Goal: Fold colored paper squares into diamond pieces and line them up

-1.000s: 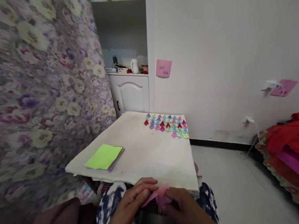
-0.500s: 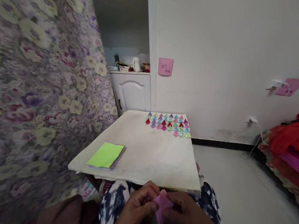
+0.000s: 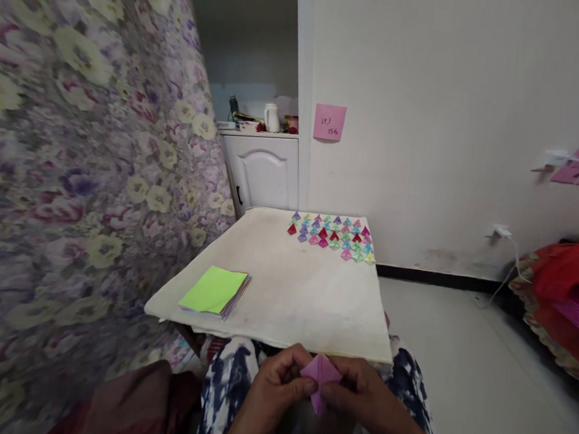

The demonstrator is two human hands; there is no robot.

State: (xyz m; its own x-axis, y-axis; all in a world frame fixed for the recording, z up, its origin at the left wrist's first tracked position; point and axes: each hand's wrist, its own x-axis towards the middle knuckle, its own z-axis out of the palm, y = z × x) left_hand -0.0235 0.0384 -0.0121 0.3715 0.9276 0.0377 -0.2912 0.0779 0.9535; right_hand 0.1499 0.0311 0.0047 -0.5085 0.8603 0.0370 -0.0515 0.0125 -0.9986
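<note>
The pink paper (image 3: 321, 370) is folded like a kite, with a crease down its middle. It is just off the near edge of the cloth-topped table (image 3: 303, 292). Its long way runs to and from the table, thin tip pointing away. The left hand (image 3: 281, 380) and right hand (image 3: 362, 388) pinch its two sides, one each.
</note>
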